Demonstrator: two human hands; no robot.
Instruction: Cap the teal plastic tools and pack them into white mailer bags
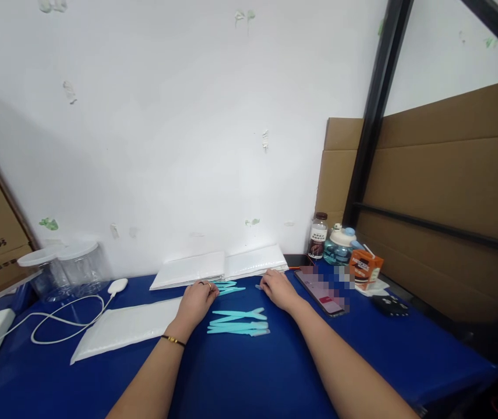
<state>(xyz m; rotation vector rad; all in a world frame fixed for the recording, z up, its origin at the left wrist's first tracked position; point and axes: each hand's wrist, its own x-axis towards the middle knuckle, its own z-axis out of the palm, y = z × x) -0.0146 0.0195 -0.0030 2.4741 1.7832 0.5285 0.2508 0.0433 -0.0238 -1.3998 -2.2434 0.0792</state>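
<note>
My left hand (197,302), with a ring and a dark bracelet, is curled closed at the left ends of several slim turquoise eyebrow razors (232,289). Its fingers hide those ends. To the right, my right hand (278,288) rests low over the table with its fingers bent together. A small pale, translucent tip shows at these fingers; the rest of that piece is hidden. Nearer to me, between my forearms, lies another group of turquoise eyebrow razors (237,327), roughly side by side, some crossing at an angle.
White padded mailers (191,270) lie by the wall, with another mailer (130,326) left of my hand. Clear jars (78,270) and a white cable (48,317) are farther left. Right stand a phone (321,291), brown bottle (317,235), blue bottle (338,250) and orange carton (364,269).
</note>
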